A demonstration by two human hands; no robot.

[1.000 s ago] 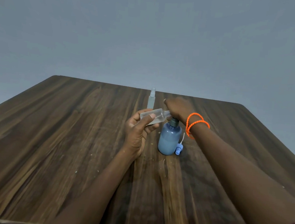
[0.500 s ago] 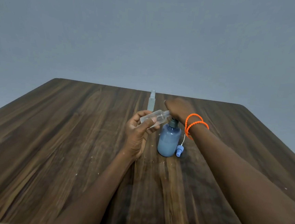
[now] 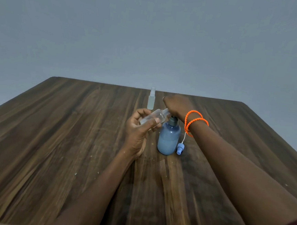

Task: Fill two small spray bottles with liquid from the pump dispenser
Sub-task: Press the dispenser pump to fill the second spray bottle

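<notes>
A blue pump dispenser stands upright at the middle of the wooden table. My right hand rests on top of its pump head, covering it. My left hand grips a small clear spray bottle, uncapped and tilted, with its open neck at the pump's spout. A blue spray cap with a white tube lies on the table right beside the dispenser. A second small spray bottle, capped, stands upright farther back.
Two orange bead bracelets circle my right wrist. A plain grey wall rises behind the table's far edge. Small pale specks dot the wood near the dispenser.
Hardly anything differs. My left hand has tilted the clear bottle slightly while its neck stays at the spout. My right hand stays on the pump head.
</notes>
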